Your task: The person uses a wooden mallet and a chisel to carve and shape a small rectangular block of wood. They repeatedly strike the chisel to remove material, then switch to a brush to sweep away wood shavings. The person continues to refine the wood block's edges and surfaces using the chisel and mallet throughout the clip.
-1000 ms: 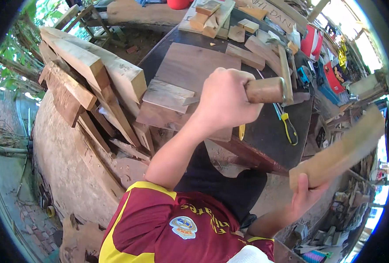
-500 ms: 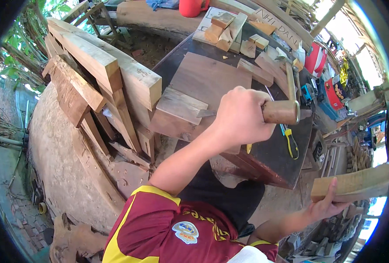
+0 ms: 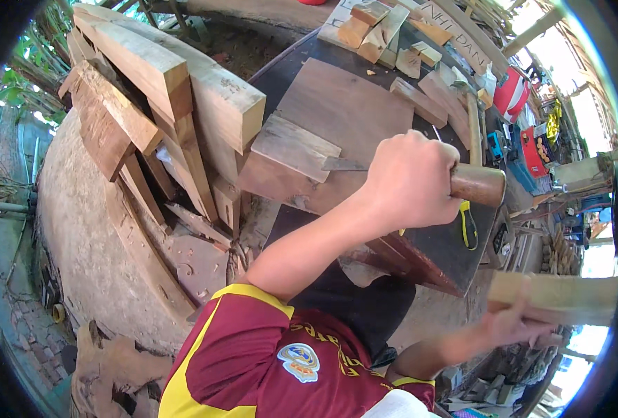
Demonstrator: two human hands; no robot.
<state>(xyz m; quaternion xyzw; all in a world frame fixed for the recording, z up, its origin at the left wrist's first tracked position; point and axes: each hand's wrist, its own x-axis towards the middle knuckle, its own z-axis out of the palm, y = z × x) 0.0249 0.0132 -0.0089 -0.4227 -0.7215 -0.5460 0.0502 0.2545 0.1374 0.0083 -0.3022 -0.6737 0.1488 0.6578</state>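
Note:
My left hand (image 3: 412, 182) is closed round the wooden handle of a chisel (image 3: 347, 165). Its metal blade points left, and the tip meets the right end of a short pale wood piece (image 3: 291, 143). That piece lies along the near edge of a wide brown board (image 3: 347, 97) on the dark table (image 3: 302, 80). Off to the right, away from the table, my right hand (image 3: 511, 324) grips a thick wooden block (image 3: 560, 298). Motion blurs that hand and the block a little.
Heavy timber beams (image 3: 204, 87) lean at the left. On the table rest a hammer (image 3: 474, 129), a yellow-handled tool (image 3: 468, 226) and stacked offcuts (image 3: 375, 38). A red case (image 3: 511, 94) stands farther right. Wood shavings lie at lower left.
The view has shifted slightly. My left hand sits farther right from the pale piece, so more blade shows. The block in my right hand has swung a little left and levelled.

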